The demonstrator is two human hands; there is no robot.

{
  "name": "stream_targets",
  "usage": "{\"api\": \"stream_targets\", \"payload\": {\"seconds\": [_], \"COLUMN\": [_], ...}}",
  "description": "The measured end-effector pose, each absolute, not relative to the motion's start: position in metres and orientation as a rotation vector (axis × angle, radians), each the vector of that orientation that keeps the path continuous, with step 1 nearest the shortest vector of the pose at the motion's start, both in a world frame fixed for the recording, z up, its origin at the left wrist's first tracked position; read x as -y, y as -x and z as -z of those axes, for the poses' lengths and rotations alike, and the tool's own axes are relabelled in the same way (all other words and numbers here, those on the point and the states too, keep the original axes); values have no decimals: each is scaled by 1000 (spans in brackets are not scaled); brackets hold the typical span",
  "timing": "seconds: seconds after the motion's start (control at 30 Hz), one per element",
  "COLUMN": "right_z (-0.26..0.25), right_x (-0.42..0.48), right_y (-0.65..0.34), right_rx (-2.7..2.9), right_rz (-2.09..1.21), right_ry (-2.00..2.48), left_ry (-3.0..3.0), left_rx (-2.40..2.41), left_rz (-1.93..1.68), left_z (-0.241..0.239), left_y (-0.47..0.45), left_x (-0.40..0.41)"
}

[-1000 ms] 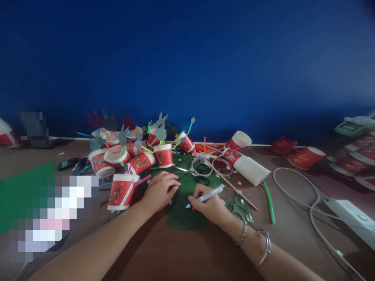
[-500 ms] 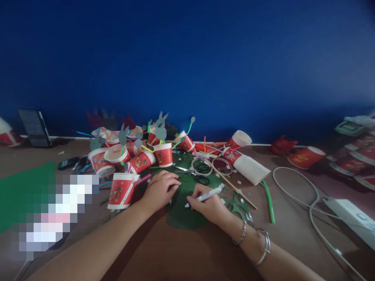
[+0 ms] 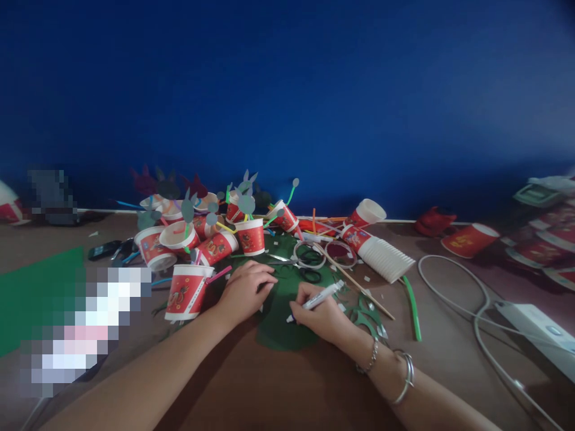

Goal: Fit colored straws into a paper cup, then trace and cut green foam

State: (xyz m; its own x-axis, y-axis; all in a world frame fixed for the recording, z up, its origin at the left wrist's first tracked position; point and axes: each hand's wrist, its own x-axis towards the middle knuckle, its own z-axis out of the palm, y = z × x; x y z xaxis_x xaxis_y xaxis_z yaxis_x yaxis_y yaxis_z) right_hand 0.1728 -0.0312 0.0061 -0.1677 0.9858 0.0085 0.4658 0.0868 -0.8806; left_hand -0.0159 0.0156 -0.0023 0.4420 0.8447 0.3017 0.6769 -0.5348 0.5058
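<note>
Gripped in my right hand (image 3: 326,317) is a white marker (image 3: 322,295), its tip down at a sheet of dark green paper (image 3: 282,338). My left hand (image 3: 245,294) lies palm down on the left part of that sheet, fingers stretched out and a little bent, holding nothing. Just beyond both hands rest black-handled scissors (image 3: 309,275), blades pointing left. A red and white paper cup (image 3: 185,293) with a pink straw stands left of my left hand. Green paper cut-outs (image 3: 366,317) lie to the right of my right hand.
Several red paper cups with straws and paper shapes crowd the back left, including an upright cup (image 3: 250,237). Right of centre lies a stack of cups (image 3: 380,254), near a wooden stick (image 3: 359,286) and a green straw (image 3: 413,311). A white cable (image 3: 487,293) loops beside a power strip (image 3: 536,329).
The marker's tip has shifted slightly down and to the right over the green paper. My left hand stays nearly where it was.
</note>
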Motion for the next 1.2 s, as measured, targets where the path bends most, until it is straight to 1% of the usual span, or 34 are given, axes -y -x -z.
{"api": "stream_targets", "payload": {"seconds": [0.4,0.63,1.2], "right_z": [-4,-3,-5], "right_x": [30,28,30], "right_y": [-173,-173,-172], "right_rx": [1665,1576,1703], "right_rz": [-988,-1070,-998], "right_ry": [1455,1458,1471], "left_ry": [-2387,-2395,-2406], "left_rx": [-1307,-1301,-1296], "left_rz": [-745,-741,-761], "left_z": [1,1,3], "left_y": [16,16,16], "left_x": [-16,-15,-16]}}
